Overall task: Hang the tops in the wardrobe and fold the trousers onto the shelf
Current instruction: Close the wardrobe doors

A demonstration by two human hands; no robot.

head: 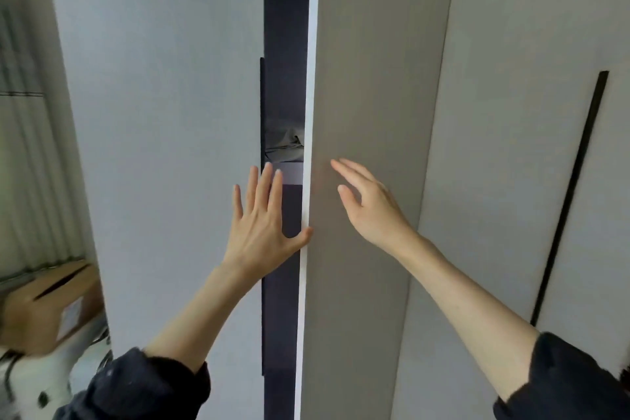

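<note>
Two tall grey wardrobe doors fill the view, with a narrow dark gap (pixel 284 44) between them. My left hand (pixel 262 225) lies flat with straight fingers on the left door (pixel 163 112) at its black edge handle, the thumb touching the edge of the right door (pixel 368 78). My right hand (pixel 368 204) has its fingers straight against the right door's face. Through the gap I see a strip of folded grey fabric (pixel 284 143) on a shelf (pixel 289 172). Everything else inside the wardrobe is hidden.
A further wardrobe door (pixel 528 112) with a long black handle (pixel 572 194) stands to the right. At the lower left a cardboard box (pixel 51 303) sits on something white, in front of a ribbed pale curtain (pixel 24 147).
</note>
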